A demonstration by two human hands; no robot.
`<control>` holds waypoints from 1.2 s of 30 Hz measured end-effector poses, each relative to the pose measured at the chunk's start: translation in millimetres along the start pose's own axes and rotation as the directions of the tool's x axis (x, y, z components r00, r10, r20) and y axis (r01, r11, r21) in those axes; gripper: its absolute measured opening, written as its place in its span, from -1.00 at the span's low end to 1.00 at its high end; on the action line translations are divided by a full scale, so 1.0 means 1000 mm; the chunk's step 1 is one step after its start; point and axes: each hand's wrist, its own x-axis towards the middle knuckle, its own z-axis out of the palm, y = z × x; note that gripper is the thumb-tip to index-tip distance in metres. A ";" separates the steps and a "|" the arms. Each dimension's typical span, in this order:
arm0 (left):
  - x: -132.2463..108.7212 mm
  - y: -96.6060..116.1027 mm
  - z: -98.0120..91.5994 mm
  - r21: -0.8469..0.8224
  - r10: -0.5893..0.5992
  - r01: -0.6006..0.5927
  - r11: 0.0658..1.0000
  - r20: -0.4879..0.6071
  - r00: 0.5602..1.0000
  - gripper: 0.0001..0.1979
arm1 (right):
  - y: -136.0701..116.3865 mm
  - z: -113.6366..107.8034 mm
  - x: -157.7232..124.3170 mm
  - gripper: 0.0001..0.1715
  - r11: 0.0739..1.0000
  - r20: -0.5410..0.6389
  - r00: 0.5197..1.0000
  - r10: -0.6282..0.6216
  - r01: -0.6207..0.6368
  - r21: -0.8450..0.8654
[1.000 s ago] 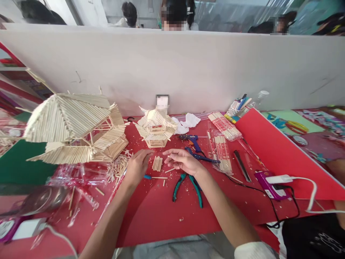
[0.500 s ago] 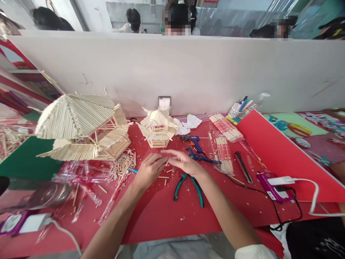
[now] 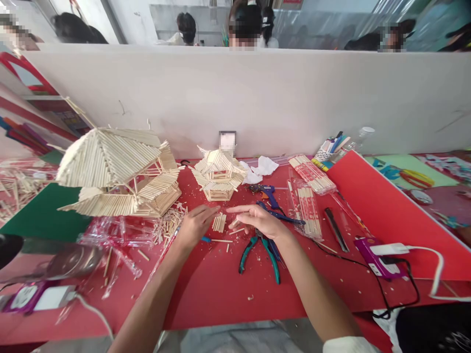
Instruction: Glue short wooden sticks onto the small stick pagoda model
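Observation:
My left hand (image 3: 196, 225) is over the middle of the red table, fingers stretched to the right and nothing seen in them. Just beyond its fingertips, several short wooden sticks (image 3: 219, 222) lie side by side in a small row. On the row's other side is my right hand (image 3: 259, 219), its index finger extended; a short pale stick (image 3: 234, 223) shows between its lower fingers and thumb. Green-handled pliers (image 3: 259, 255) lie under that hand, and a blue-handled tool (image 3: 281, 214) is behind it. A small stick-built pavilion (image 3: 220, 179) stands behind both hands.
A larger stick pavilion (image 3: 121, 171) stands at left, beside a pile of stick offcuts (image 3: 167, 223) and clear wrappers (image 3: 114, 238). A blue glue gun (image 3: 268, 193), packed sticks (image 3: 311, 208), a black cutter (image 3: 336, 229) and a purple power strip (image 3: 379, 257) with cables lie right. A white partition (image 3: 235, 93) rises behind.
My hands have moved apart, the left one to the left and the right one slightly right. The row of short sticks between them has come into view.

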 end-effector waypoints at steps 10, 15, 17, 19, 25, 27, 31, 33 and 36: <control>0.011 0.027 -0.008 0.286 -0.048 -0.086 0.954 0.432 0.901 -0.83 | 0.012 0.010 0.006 -0.49 0.967 0.094 0.990 0.104 -0.078 -0.243; 0.013 0.015 -0.024 0.201 0.096 -0.264 0.944 0.596 0.797 -0.88 | 0.010 0.012 0.005 -0.54 0.907 0.173 0.976 0.129 -0.046 -0.420; 0.011 0.005 -0.032 0.279 0.013 -0.195 0.940 0.545 0.839 -0.83 | 0.009 0.010 0.004 -0.54 0.912 0.161 0.979 0.127 -0.052 -0.407; 0.010 -0.005 -0.040 0.401 -0.159 -0.012 0.916 0.390 0.907 -0.80 | 0.007 0.008 0.004 -0.52 0.939 0.143 0.984 0.104 -0.050 -0.341; 0.008 0.003 -0.031 0.151 0.092 -0.137 0.979 0.269 0.959 -0.78 | 0.010 0.005 0.006 -0.47 0.996 0.095 0.993 0.072 -0.076 0.036; 0.008 0.014 -0.022 0.144 0.120 -0.147 0.979 0.182 0.976 -0.78 | 0.013 0.005 0.007 -0.46 0.985 0.100 0.991 0.084 -0.098 0.142; 0.008 0.027 -0.013 0.206 0.202 -0.223 0.953 0.119 0.972 -0.77 | 0.018 0.006 0.009 -0.49 0.946 0.102 0.994 0.050 -0.080 0.315; 0.007 0.026 -0.012 0.261 0.227 -0.245 0.934 0.097 0.969 -0.76 | 0.018 0.008 0.009 -0.51 0.920 0.116 0.993 0.007 -0.052 0.389; 0.007 0.020 -0.013 0.332 0.188 -0.226 0.916 0.144 0.972 -0.77 | 0.014 0.013 0.006 -0.53 0.898 0.174 0.984 -0.029 -0.051 0.436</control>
